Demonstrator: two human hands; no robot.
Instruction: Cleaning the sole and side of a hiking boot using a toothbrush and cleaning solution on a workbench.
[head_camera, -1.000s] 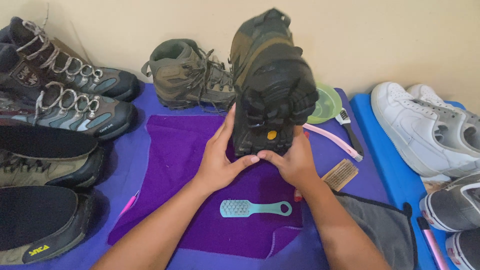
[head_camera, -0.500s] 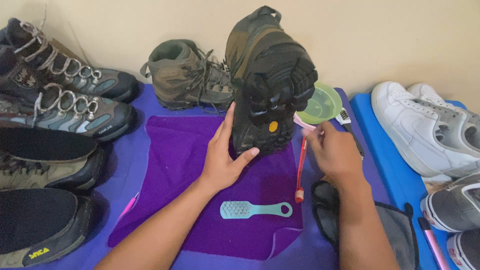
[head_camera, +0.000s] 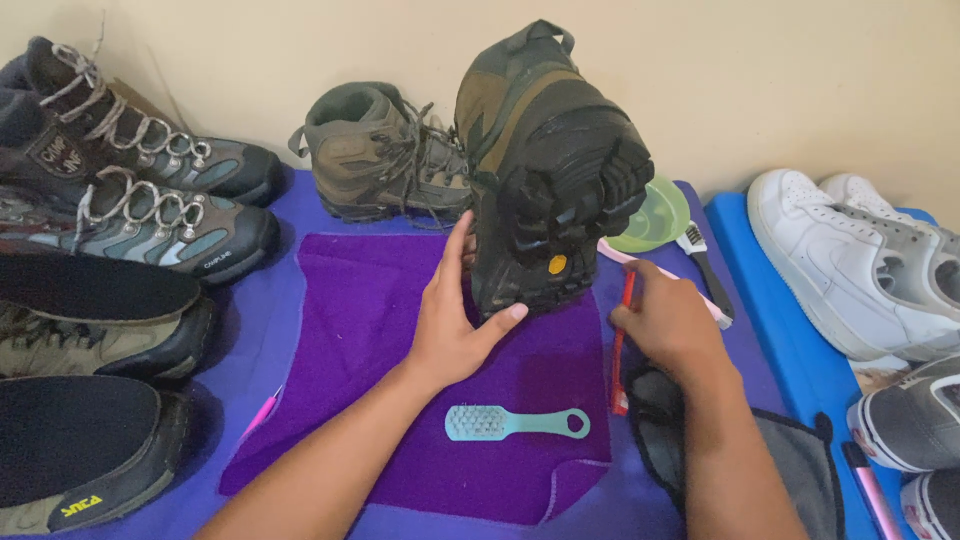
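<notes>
Your left hand (head_camera: 450, 325) grips the heel of the brown hiking boot (head_camera: 545, 170) — it stands toe-up on the purple cloth (head_camera: 370, 300), sole toward you. Your right hand (head_camera: 672, 325) is closed around a thin red brush (head_camera: 620, 360) just beside the boot — a teal brush (head_camera: 515, 423) lies nearer you.

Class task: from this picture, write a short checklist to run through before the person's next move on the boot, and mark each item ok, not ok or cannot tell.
1. Left hand steadies the boot: ok.
2. Sole faces the person: ok.
3. Right hand holds the red brush: ok.
4. Boot heel rests on the purple cloth: ok.
5. Red brush bristles clean: cannot tell.
6. Teal brush within reach: ok.
</notes>
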